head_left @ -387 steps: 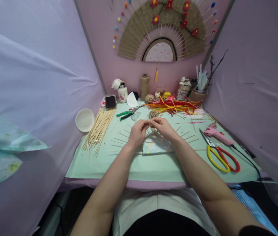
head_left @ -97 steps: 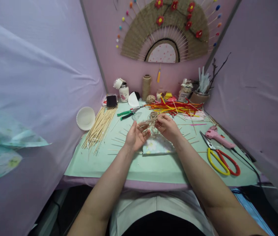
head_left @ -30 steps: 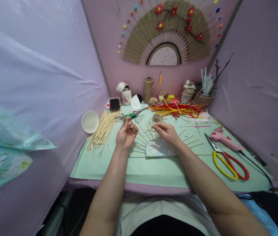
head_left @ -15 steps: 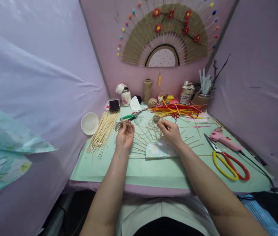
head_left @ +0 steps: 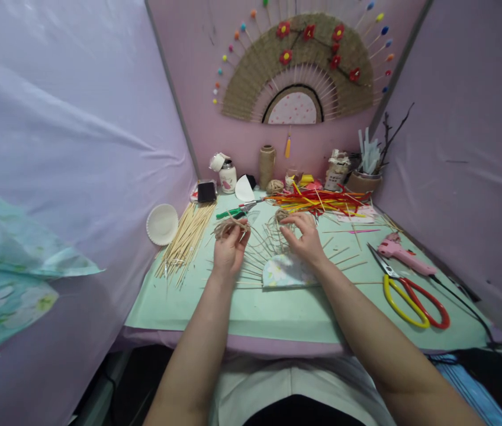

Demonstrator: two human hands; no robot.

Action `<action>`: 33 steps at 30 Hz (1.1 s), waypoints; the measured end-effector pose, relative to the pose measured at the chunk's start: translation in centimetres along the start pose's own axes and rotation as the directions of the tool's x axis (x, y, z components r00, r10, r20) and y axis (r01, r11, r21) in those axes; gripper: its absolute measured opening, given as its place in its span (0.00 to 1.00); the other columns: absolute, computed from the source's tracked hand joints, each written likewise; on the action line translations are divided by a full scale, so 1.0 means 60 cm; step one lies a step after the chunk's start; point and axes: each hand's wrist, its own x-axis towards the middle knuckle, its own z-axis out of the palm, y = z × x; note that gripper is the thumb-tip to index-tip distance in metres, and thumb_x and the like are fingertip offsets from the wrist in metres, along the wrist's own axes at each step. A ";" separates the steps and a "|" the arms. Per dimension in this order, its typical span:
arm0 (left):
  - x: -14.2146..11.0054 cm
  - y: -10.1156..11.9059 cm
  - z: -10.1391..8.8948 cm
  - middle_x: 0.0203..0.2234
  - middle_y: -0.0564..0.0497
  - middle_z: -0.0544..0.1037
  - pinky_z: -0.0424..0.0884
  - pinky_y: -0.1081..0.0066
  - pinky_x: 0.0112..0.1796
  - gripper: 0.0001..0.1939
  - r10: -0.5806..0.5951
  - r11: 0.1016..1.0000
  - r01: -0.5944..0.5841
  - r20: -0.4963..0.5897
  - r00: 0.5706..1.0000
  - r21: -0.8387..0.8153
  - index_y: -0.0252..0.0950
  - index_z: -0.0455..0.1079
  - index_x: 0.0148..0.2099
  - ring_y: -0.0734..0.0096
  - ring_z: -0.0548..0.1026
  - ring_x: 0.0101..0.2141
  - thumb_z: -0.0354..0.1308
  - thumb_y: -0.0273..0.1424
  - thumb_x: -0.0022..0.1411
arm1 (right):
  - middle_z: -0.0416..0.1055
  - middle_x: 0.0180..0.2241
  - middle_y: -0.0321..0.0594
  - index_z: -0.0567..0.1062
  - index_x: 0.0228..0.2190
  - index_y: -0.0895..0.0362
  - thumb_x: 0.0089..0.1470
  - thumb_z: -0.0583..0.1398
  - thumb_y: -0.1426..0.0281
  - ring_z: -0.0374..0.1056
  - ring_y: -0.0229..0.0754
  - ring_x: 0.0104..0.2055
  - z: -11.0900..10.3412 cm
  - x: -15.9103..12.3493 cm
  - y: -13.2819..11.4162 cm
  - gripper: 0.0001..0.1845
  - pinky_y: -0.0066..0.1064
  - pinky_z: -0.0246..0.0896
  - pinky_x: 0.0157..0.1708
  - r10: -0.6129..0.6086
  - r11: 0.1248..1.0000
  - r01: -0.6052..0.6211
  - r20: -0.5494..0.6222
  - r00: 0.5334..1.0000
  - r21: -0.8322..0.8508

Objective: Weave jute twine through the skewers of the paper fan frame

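Note:
Coiled brown twine (head_left: 228, 227) is gripped between the thumb and fingers of my left hand (head_left: 230, 248). My right hand (head_left: 304, 235) has its thumb and fingers parted beside a loose tangle of the same twine (head_left: 276, 228); whether a strand touches the fingers is hard to make out. Strands run between the two bunches. Below and between the hands lies a half-round piece of pale blue floral fabric (head_left: 284, 271), with thin sticks (head_left: 251, 264) spreading out from it like a fan. My right wrist covers part of its right side.
Red-and-yellow-handled scissors (head_left: 406, 296) and a pink glue gun (head_left: 406, 254) lie at right. Bamboo sticks (head_left: 189, 236) and a white dish (head_left: 162, 225) are at left. Red and orange pipe cleaners (head_left: 322, 201), green-handled pliers (head_left: 233, 213) and a twine spool (head_left: 267, 165) are behind.
My left hand has turned and moved slightly right with its twine. The fingers of my right hand have spread from a pinch.

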 end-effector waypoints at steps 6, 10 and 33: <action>-0.016 -0.014 0.008 0.39 0.50 0.78 0.72 0.68 0.40 0.10 -0.074 0.977 0.039 0.161 0.984 0.208 0.36 0.73 0.37 0.72 0.77 0.34 0.67 0.28 0.49 | 0.73 0.35 0.40 0.75 0.31 0.53 0.56 0.58 0.65 0.66 0.46 0.43 0.003 -0.008 -0.021 0.07 0.42 0.56 0.48 -0.069 0.990 0.054 0.114 0.991 0.128; -0.022 -0.017 0.016 0.40 0.50 0.77 0.72 0.70 0.38 0.13 -0.067 0.972 0.028 0.166 0.984 0.231 0.36 0.73 0.37 0.71 0.78 0.35 0.68 0.28 0.48 | 0.73 0.35 0.40 0.75 0.33 0.53 0.55 0.59 0.66 0.66 0.46 0.42 0.007 -0.010 -0.024 0.05 0.42 0.55 0.48 -0.084 0.984 0.053 0.186 0.979 0.168; -0.005 -0.010 0.007 0.27 0.47 0.81 0.74 0.75 0.38 0.03 -0.246 0.969 0.247 -0.065 0.967 0.014 0.31 0.73 0.30 0.72 0.80 0.32 0.58 0.24 0.55 | 0.59 0.19 0.28 0.67 0.36 0.54 0.48 0.64 0.57 0.53 0.33 0.21 0.005 -0.001 -0.020 0.19 0.28 0.47 0.22 0.298 0.705 -0.451 0.349 0.889 0.548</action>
